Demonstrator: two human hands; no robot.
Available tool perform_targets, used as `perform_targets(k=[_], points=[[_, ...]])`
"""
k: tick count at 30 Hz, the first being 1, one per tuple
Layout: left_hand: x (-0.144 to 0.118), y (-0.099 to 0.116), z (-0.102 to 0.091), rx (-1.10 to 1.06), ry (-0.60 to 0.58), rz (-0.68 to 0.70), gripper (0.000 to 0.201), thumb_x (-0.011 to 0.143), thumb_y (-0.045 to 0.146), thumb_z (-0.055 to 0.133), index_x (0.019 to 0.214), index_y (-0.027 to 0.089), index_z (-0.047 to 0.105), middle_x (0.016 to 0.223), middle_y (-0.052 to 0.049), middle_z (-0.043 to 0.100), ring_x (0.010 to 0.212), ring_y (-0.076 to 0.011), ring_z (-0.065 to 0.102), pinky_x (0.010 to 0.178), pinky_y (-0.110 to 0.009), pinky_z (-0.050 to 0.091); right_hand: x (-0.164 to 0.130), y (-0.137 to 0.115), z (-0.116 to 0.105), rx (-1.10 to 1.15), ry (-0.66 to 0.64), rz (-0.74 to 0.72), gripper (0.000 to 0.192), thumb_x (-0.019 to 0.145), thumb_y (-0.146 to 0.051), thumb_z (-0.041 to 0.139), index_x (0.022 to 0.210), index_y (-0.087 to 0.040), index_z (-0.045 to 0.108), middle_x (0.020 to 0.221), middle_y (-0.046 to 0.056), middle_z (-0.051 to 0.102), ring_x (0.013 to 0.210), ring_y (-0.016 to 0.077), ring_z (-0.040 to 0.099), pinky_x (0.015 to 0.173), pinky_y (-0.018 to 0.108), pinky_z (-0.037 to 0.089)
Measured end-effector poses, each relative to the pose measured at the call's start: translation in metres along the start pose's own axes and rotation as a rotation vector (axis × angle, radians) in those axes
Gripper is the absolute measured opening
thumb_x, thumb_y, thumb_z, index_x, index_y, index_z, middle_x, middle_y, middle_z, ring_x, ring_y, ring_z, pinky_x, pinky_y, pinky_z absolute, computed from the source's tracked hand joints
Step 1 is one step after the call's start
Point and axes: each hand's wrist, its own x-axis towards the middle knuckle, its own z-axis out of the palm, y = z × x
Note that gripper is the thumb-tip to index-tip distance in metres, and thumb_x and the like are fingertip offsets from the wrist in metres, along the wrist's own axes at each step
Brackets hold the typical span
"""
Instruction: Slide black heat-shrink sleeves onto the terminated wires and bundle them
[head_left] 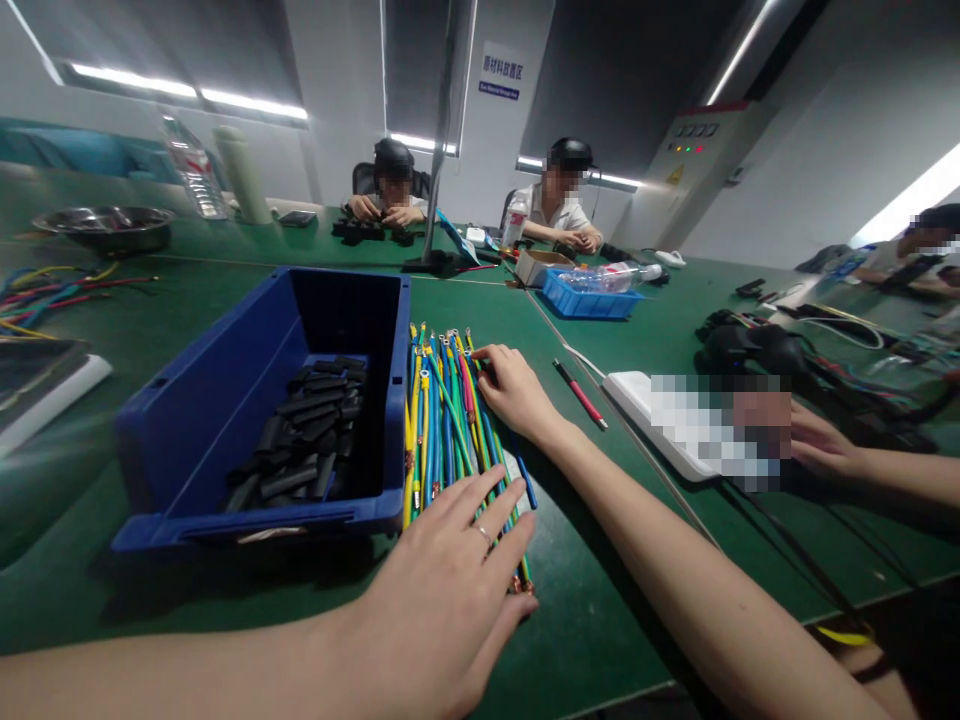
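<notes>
A bundle of coloured wires (pixel 450 420) is laid lengthwise on the green counter (pixel 600 600), close against the right wall of a blue bin (pixel 225 400) of black sleeves (pixel 307 430), probably so that both are kept within easy reach. The near end of the bundle is pressed flat under the left hand (pixel 442 600), its fingers (pixel 487 505) spread wide and nothing gripped, apparently to keep the wires together. The far end is touched by the right hand (pixel 514 390), fingers curled on the wire tips; whether a wire is pinched cannot be told. A red pen (pixel 581 393) lies just beyond.
</notes>
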Motion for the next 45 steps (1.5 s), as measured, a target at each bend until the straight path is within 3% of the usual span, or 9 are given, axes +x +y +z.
perform_targets(k=[14, 21, 24, 28, 32, 36, 41, 43, 45], points=[[-0.001, 0.002, -0.003, -0.118, 0.086, 0.004, 0.032, 0.096, 0.029, 0.048, 0.121, 0.013, 0.06, 0.134, -0.017, 0.058, 0.135, -0.0308, 0.046, 0.111, -0.05, 0.044, 0.0, -0.002, -0.003, -0.022, -0.036, 0.007, 0.026, 0.088, -0.013, 0.044, 0.11, -0.017, 0.056, 0.108, 0.011, 0.063, 0.097, 0.0254, 0.052, 0.089, 0.038, 0.042], [0.002, 0.001, -0.002, -0.086, 0.116, 0.09, 0.024, 0.096, 0.02, 0.048, 0.116, 0.015, 0.06, 0.12, -0.011, 0.064, 0.125, -0.0256, 0.053, 0.109, -0.043, 0.046, -0.002, -0.007, 0.0, 0.029, 0.005, 0.026, 0.028, 0.085, -0.011, 0.042, 0.108, -0.016, 0.058, 0.107, 0.014, 0.063, 0.098, 0.0268, 0.052, 0.091, 0.042, 0.042], [0.002, -0.001, 0.005, -0.042, 0.204, 0.125, 0.023, 0.096, 0.021, 0.048, 0.113, 0.014, 0.061, 0.115, -0.012, 0.065, 0.119, -0.0268, 0.056, 0.104, -0.043, 0.05, -0.001, -0.002, 0.002, 0.102, 0.021, 0.04, 0.029, 0.086, -0.011, 0.04, 0.108, -0.016, 0.058, 0.106, 0.012, 0.065, 0.1, 0.0247, 0.055, 0.092, 0.04, 0.044], [0.005, -0.006, 0.017, -0.008, 0.348, 0.17, 0.02, 0.097, 0.02, 0.046, 0.105, 0.015, 0.063, 0.104, -0.01, 0.068, 0.109, -0.0244, 0.062, 0.098, -0.039, 0.054, -0.002, 0.005, 0.004, 0.203, 0.022, 0.062, 0.046, 0.087, -0.008, 0.032, 0.127, -0.018, 0.051, 0.124, 0.011, 0.063, 0.108, 0.02, 0.058, 0.096, 0.039, 0.046], [0.01, -0.009, 0.023, 0.024, 0.433, 0.2, 0.015, 0.095, 0.02, 0.051, 0.098, 0.017, 0.065, 0.099, -0.005, 0.072, 0.1, -0.0204, 0.066, 0.092, -0.032, 0.056, -0.005, 0.004, 0.002, 0.242, -0.009, 0.045, 0.054, 0.083, -0.007, 0.035, 0.135, -0.015, 0.046, 0.134, 0.013, 0.059, 0.121, 0.0222, 0.054, 0.104, 0.043, 0.042], [0.013, -0.01, 0.024, 0.039, 0.511, 0.235, 0.012, 0.096, 0.021, 0.054, 0.097, 0.021, 0.066, 0.097, 0.002, 0.074, 0.099, -0.0146, 0.066, 0.099, -0.025, 0.051, -0.005, 0.004, -0.005, 0.256, -0.012, 0.069, 0.053, 0.082, -0.005, 0.035, 0.131, -0.015, 0.05, 0.127, 0.013, 0.063, 0.113, 0.0231, 0.058, 0.098, 0.044, 0.046], [0.012, -0.012, 0.026, 0.056, 0.503, 0.229, 0.016, 0.1, 0.022, 0.05, 0.101, 0.023, 0.066, 0.098, 0.005, 0.074, 0.102, -0.0122, 0.065, 0.102, -0.022, 0.047, -0.001, 0.008, -0.013, 0.245, 0.038, 0.151, 0.044, 0.084, -0.006, 0.034, 0.116, -0.018, 0.06, 0.097, 0.008, 0.071, 0.092, 0.0222, 0.063, 0.086, 0.041, 0.049], [0.011, -0.013, 0.028, 0.072, 0.496, 0.226, 0.013, 0.098, 0.024, 0.054, 0.103, 0.023, 0.066, 0.101, 0.005, 0.074, 0.105, -0.0127, 0.064, 0.101, -0.024, 0.047, -0.001, 0.005, -0.014, 0.256, 0.036, 0.142, 0.042, 0.086, -0.009, 0.036, 0.118, -0.02, 0.06, 0.103, 0.007, 0.07, 0.097, 0.0215, 0.063, 0.089, 0.041, 0.049], [0.011, -0.012, 0.03, 0.092, 0.501, 0.221, 0.013, 0.097, 0.027, 0.058, 0.105, 0.024, 0.067, 0.102, 0.006, 0.073, 0.106, -0.0131, 0.063, 0.101, -0.025, 0.048, -0.001, 0.001, -0.013, 0.265, -0.001, 0.082, 0.039, 0.089, -0.015, 0.04, 0.122, -0.021, 0.059, 0.122, 0.009, 0.065, 0.115, 0.0224, 0.058, 0.101, 0.044, 0.044]])
